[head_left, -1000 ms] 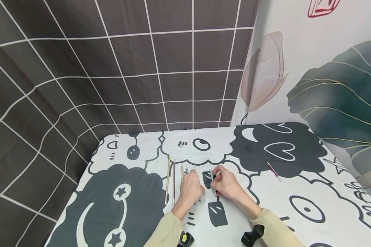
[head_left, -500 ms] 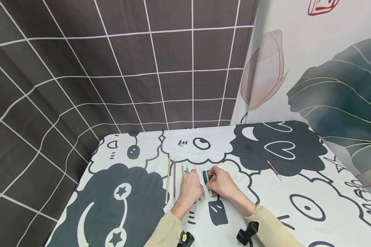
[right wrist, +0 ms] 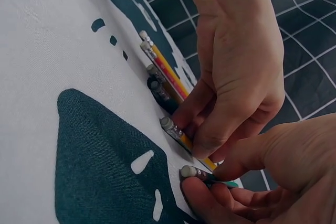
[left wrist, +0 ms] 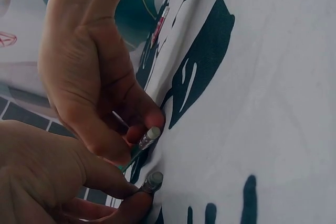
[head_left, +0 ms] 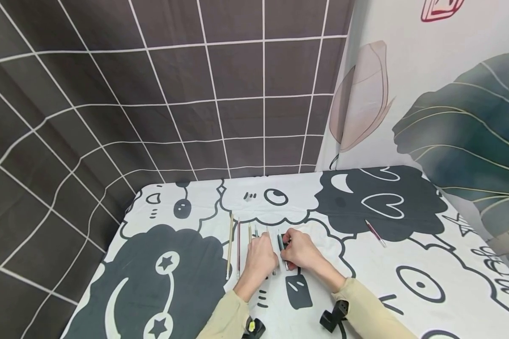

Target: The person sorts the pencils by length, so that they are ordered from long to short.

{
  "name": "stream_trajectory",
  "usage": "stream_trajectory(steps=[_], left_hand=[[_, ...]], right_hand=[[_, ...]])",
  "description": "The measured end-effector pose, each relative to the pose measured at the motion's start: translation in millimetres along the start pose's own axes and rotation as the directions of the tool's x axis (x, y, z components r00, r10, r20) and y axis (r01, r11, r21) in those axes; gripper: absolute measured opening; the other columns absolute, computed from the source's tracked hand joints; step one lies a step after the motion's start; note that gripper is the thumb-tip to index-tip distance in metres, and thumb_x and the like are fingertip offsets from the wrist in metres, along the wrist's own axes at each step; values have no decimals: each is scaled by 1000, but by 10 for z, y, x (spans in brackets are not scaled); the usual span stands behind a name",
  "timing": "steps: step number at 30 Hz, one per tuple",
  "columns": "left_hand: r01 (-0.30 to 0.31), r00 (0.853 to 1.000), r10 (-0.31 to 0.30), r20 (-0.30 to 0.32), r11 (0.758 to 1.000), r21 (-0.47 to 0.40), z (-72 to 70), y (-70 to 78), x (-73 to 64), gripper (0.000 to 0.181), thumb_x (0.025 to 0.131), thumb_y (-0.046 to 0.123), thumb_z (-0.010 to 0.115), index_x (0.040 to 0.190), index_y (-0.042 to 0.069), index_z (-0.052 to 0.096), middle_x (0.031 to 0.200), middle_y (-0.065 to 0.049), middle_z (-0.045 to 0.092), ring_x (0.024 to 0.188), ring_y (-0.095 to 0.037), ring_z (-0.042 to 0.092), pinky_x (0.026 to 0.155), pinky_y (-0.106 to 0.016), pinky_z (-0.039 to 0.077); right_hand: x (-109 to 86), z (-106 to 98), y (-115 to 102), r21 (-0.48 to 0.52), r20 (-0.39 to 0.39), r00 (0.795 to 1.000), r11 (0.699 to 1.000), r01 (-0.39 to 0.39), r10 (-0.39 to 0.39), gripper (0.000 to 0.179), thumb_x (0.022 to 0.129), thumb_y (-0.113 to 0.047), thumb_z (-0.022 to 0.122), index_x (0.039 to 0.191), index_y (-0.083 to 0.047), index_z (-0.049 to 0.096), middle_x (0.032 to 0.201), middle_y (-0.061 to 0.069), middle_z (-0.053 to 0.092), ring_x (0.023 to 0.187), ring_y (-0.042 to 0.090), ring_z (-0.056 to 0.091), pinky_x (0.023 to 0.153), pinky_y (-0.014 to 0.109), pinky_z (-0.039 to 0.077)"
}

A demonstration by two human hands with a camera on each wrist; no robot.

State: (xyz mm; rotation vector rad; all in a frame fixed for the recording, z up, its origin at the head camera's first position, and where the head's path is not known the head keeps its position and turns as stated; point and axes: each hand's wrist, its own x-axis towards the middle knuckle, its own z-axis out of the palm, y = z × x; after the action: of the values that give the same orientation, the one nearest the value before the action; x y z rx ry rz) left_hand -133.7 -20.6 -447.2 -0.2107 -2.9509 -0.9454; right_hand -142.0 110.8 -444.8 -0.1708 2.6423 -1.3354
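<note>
My left hand point(head_left: 260, 258) pinches a yellow pencil point(right wrist: 185, 141) with its eraser end toward me; most of its shaft is hidden under the fingers. Just to the right, my right hand point(head_left: 302, 250) pinches a green pencil point(head_left: 281, 243), whose eraser end point(left wrist: 153, 132) pokes out below the fingers. The two pencils lie side by side, a small gap apart. Left of my left hand, several pencils stand in a row on the cloth, among them a yellow pencil point(head_left: 230, 247) and a red pencil point(head_left: 239, 249).
Off to the right on the patterned tablecloth point(head_left: 356, 301) lies another red pencil point(head_left: 375, 233), slanted. A dark grid curtain point(head_left: 237, 117) hangs behind the table, and a leaf-print curtain point(head_left: 462, 122) hangs at the right.
My right hand has moved left with the green pencil, bringing it closer to my left hand. The left hand has stayed in place.
</note>
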Motion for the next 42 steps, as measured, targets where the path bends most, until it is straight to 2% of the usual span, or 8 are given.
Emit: stream_trajectory(steps=[8,16,26,37,42], left_hand=[[-13,1000,13,-7,1000,27,5,-5,6,23,65,-13,64,87,-7,60,66,-14,58,59,-27,60,49,-33,48],[-16,1000,16,8,1000,-2,-12,-7,6,25,66,-14,61,90,-10,60,66,-17,59,54,-24,58,43,-27,45],[-15,1000,15,6,999,38,-15,2,8,23,67,-14,66,89,-9,61,66,-16,59,60,-27,61,49,-31,49],[-39,999,39,-5,999,10,-21,-4,-5,25,67,-15,64,92,-12,61,67,-17,60,52,-22,58,41,-26,44],[-31,1000,31,0,999,8,-28,-1,-7,23,68,-15,65,91,-11,62,68,-18,61,51,-20,58,39,-25,43]], right_hand=[[33,31,-18,-37,10,1000,999,-20,20,21,74,11,65,91,2,56,55,4,58,37,14,58,40,26,47],[51,32,-46,-72,27,999,997,-20,22,17,75,11,65,87,2,57,52,4,58,38,13,58,40,25,46],[57,33,-35,-87,30,999,996,-23,26,16,76,10,67,85,1,57,53,3,58,38,12,58,41,25,46],[47,36,-24,-83,23,1000,997,-3,5,15,78,9,69,83,0,58,52,2,57,38,12,57,40,25,45],[45,39,-28,-82,26,1000,997,-7,9,15,79,8,70,83,0,58,53,2,58,38,11,56,40,25,45]])
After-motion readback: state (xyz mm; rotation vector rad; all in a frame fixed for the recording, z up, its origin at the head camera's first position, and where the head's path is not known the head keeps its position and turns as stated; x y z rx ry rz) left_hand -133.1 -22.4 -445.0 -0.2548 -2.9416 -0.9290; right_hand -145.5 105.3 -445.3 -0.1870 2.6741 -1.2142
